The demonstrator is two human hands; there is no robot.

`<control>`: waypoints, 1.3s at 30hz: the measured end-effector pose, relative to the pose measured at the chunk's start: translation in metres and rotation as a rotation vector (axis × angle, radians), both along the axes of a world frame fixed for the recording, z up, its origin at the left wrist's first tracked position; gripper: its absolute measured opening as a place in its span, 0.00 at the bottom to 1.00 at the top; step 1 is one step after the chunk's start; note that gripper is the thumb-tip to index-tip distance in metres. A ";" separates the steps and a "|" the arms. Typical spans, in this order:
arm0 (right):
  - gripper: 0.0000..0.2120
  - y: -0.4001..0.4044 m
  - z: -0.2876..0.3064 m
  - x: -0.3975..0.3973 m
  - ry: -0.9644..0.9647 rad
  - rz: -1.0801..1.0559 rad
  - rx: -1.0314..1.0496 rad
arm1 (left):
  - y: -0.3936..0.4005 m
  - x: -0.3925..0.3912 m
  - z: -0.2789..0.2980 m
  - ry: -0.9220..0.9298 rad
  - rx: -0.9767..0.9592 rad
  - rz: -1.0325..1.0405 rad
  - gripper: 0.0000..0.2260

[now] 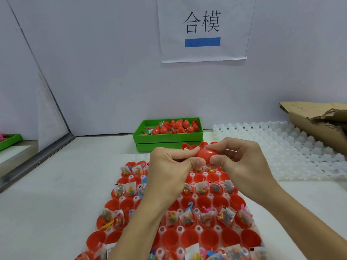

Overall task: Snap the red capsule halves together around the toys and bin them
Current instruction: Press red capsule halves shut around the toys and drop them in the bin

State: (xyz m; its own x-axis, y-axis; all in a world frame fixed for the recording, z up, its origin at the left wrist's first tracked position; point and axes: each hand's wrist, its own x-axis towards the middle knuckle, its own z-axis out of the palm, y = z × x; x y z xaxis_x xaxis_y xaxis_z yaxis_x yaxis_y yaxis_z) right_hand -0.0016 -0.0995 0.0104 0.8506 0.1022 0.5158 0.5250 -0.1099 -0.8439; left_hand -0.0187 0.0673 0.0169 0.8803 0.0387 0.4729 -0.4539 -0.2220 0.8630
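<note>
Your left hand and right hand pinch the glossy red plastic capsule lying sideways at frame centre; the green plastic bin sits just above

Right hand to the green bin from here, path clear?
Probably yes. The right hand pinches the red capsule together with the left hand, and the green bin sits just beyond them with its top open and nothing between. The left hand must let go first.

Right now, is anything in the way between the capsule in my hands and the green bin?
Nothing visible blocks it. The capsule is pinched between the left hand and right hand, above the tray. The bin sits just beyond, open on top.
</note>
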 end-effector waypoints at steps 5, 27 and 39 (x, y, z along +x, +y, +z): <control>0.20 0.000 -0.001 0.000 -0.008 0.025 -0.014 | -0.001 0.000 0.001 0.002 0.045 0.022 0.12; 0.17 -0.004 -0.002 0.002 0.011 0.025 -0.004 | 0.000 0.001 0.002 -0.030 0.068 -0.102 0.15; 0.17 -0.001 -0.001 0.003 -0.003 -0.026 0.052 | -0.003 0.000 0.001 -0.039 0.025 -0.022 0.13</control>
State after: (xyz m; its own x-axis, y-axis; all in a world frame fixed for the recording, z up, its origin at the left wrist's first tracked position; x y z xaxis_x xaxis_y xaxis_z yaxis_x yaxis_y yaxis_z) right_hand 0.0009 -0.1008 0.0089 0.8509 0.0529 0.5227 0.5254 -0.0797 -0.8471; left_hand -0.0186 0.0645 0.0181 0.8614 0.0072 0.5078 -0.4924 -0.2332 0.8386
